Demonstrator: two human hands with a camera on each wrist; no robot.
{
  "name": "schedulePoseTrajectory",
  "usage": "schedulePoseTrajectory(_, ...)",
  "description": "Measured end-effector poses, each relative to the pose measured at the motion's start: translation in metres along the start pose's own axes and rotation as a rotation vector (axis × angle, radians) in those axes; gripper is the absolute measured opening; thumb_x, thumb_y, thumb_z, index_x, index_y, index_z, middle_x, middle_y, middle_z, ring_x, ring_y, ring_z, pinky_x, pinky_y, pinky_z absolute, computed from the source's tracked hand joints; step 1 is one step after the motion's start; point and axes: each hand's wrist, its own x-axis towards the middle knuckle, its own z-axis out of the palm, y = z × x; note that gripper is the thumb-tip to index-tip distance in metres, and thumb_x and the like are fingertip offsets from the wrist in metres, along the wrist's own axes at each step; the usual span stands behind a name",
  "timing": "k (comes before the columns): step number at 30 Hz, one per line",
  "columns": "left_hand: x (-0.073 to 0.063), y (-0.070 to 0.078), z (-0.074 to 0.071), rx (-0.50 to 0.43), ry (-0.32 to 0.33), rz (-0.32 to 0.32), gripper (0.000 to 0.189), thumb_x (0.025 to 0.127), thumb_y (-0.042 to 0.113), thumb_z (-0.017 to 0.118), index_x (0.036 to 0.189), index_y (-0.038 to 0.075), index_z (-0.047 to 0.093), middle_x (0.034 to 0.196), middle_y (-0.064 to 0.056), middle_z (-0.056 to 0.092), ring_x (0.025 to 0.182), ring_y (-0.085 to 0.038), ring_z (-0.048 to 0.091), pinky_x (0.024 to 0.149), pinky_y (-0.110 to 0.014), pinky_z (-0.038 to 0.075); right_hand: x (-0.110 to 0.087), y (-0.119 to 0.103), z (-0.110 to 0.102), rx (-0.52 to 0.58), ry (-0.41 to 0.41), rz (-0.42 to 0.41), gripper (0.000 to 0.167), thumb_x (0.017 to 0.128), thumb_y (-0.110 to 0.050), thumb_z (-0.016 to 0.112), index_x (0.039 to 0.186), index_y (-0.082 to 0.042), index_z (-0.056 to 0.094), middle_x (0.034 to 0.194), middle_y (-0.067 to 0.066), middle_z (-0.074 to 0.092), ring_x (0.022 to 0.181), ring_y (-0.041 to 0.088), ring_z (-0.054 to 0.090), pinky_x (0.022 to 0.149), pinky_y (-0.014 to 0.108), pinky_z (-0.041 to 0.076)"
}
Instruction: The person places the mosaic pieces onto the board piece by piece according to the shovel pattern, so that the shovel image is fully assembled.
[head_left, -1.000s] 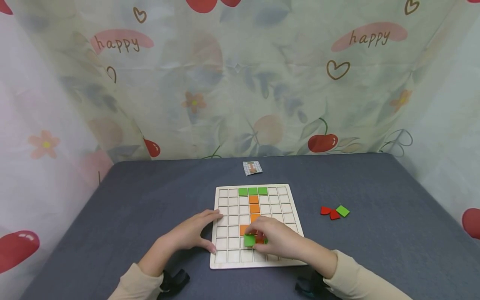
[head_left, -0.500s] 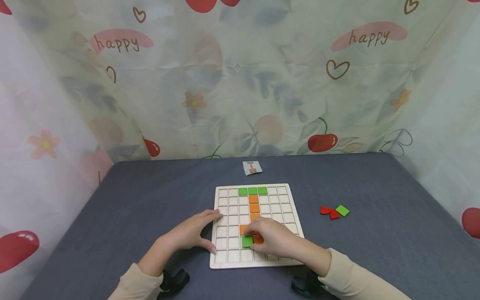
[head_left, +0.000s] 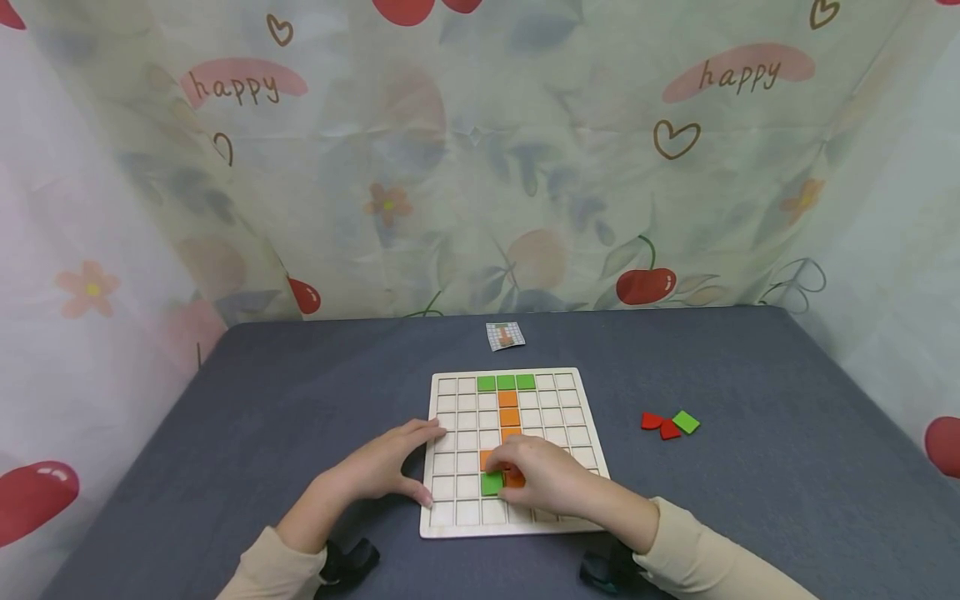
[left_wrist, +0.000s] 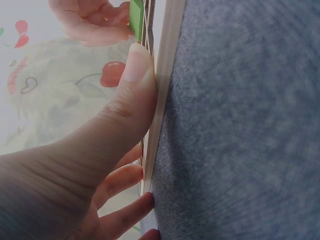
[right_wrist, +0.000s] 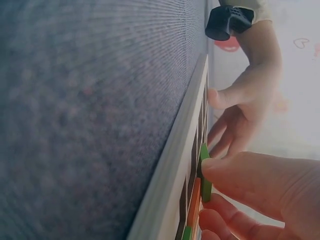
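Observation:
A white gridded board [head_left: 456,510] lies flat on the table. My right hand [head_left: 546,475] pinches a green square tile [head_left: 491,484] between thumb and fingers, low in the grid, left of an orange tile [head_left: 514,478]. In the right wrist view that green tile [right_wrist: 206,172] stands tilted against the board's surface. My left hand [head_left: 375,467] rests along the board's left edge, fingers and thumb spread apart. Its thumb [left_wrist: 135,75] touches the rim in the left wrist view. Three green tiles [head_left: 506,382] fill part of the top row, above a column of orange tiles [head_left: 508,417]. My right hand hides some cells.
To the right of the board lie two red pieces [head_left: 669,429] and a loose green tile [head_left: 686,422]. A small printed card [head_left: 505,336] sits behind the board. The dark table [head_left: 337,375] ends at a patterned cloth backdrop [head_left: 465,183].
My right hand has shifted slightly left with the green tile, which now sits lower, over the cell left of the orange tile. My left hand has stayed put.

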Motion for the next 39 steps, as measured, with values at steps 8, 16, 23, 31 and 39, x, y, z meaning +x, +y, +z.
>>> schedulePoseTrajectory(8,0.0,0.001,0.0,0.0,0.002,-0.001,0.091,0.063,0.04,0.082,0.139,0.008,0.043,0.145,-0.015,0.039,0.133,-0.034,0.039,0.105,-0.052,0.034,-0.001,0.0,-0.002,0.023,0.009,0.012,0.02,0.078,-0.01,0.071,0.098,-0.012,0.069,0.093,-0.002,0.067,0.079,0.008,0.054,0.072,0.02,0.045)
schedulePoseTrajectory(16,0.0,0.001,0.001,0.012,0.009,0.007,0.092,0.062,0.04,0.083,0.138,0.007,0.043,0.145,-0.015,0.04,0.133,-0.034,0.039,0.106,-0.052,0.034,-0.011,0.017,-0.021,0.073,0.073,0.022,0.019,0.08,-0.01,0.07,0.099,-0.007,0.068,0.091,0.002,0.068,0.076,0.011,0.057,0.068,0.021,0.047)
schedulePoseTrajectory(23,-0.001,0.001,0.001,0.009,0.012,0.011,0.091,0.062,0.039,0.083,0.138,0.006,0.044,0.144,-0.015,0.04,0.132,-0.034,0.04,0.106,-0.052,0.034,-0.03,0.052,-0.05,0.085,0.187,0.114,0.021,0.08,-0.009,0.071,0.101,-0.004,0.067,0.092,0.007,0.068,0.073,0.008,0.053,0.063,0.02,0.046)
schedulePoseTrajectory(31,-0.001,0.001,0.001,0.0,0.009,0.004,0.091,0.062,0.038,0.083,0.138,0.006,0.044,0.144,-0.015,0.04,0.132,-0.034,0.039,0.106,-0.052,0.033,-0.058,0.095,-0.079,0.068,0.281,0.276,0.024,0.082,-0.012,0.07,0.104,-0.002,0.066,0.098,0.013,0.068,0.076,0.011,0.058,0.064,0.024,0.048)
schedulePoseTrajectory(39,-0.001,0.001,0.0,0.0,0.009,0.011,0.09,0.063,0.038,0.083,0.138,0.006,0.044,0.144,-0.015,0.04,0.132,-0.034,0.039,0.106,-0.052,0.034,-0.086,0.13,-0.101,0.073,0.241,0.438,0.036,0.083,-0.019,0.069,0.112,0.001,0.062,0.105,0.02,0.065,0.084,0.023,0.062,0.066,0.03,0.048)
